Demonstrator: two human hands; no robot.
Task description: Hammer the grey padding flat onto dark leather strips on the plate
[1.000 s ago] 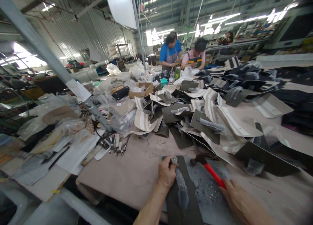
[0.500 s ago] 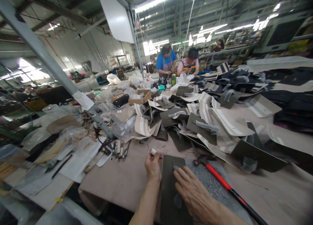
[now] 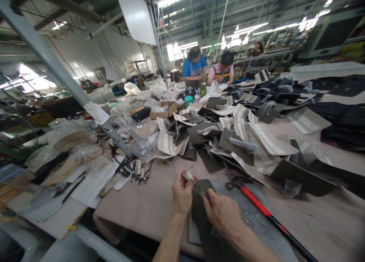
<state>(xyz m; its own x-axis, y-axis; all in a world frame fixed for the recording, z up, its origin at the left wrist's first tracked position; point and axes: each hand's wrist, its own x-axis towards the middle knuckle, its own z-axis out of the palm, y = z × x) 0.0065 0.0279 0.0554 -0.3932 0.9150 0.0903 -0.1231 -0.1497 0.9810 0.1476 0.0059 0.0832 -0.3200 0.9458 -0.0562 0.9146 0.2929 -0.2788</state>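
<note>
A dark olive-grey flat panel [image 3: 207, 231] stands tilted before me at the table edge. My right hand [image 3: 224, 212] is closed on it, thumb and fingers pinching near its upper part, where a bit of clear plastic shows. Beside the panel's top left corner is my left hand [image 3: 182, 193], its fingers closed together. A small whitish piece [image 3: 187, 174] shows at those fingertips; whether it is held or wrapped round a finger, I cannot tell. Right of the hands, a hammer [image 3: 256, 203] with a red and black handle lies across a grey speckled slab [image 3: 248, 212].
A heap of similar panels [image 3: 238, 142], dark and beige with plastic-wrapped strips, spreads beyond the hands. Hand tools [image 3: 142, 171], plastic bags [image 3: 145, 142] and a cardboard box [image 3: 168, 109] lie to the left. A grey metal post [image 3: 114, 136] slants there. Two people work farther back.
The right hand has gone from lying spread on the panel to gripping it. The panel is turned and tilted more. The left hand has shifted slightly right, and its whitish piece shows more fully.
</note>
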